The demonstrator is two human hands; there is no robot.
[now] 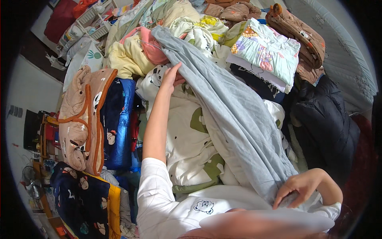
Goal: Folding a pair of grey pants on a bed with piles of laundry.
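Observation:
A long pair of light grey trousers (238, 107), folded lengthwise, stretches diagonally from the far middle to the near right. Its narrow end lies far off and its wide end is close to my body. My left hand (172, 79) is closed at the left edge of the far part, with its fingertips partly hidden by the cloth. At the near end my right hand (300, 188) bends down over the grey fabric, which is bunched between its fingers. Beneath the trousers spreads a white quilt with green patches (183, 135).
Folded printed shirts (266, 51) are stacked at the far right, beside a rolled brown blanket (298, 36). A black puffy jacket (324, 123) lies right. Folded brown (77, 127), blue (123, 123) and dark printed blankets (81, 195) line the left. Yellow (127, 59) and pink (153, 47) cloths are heaped beyond.

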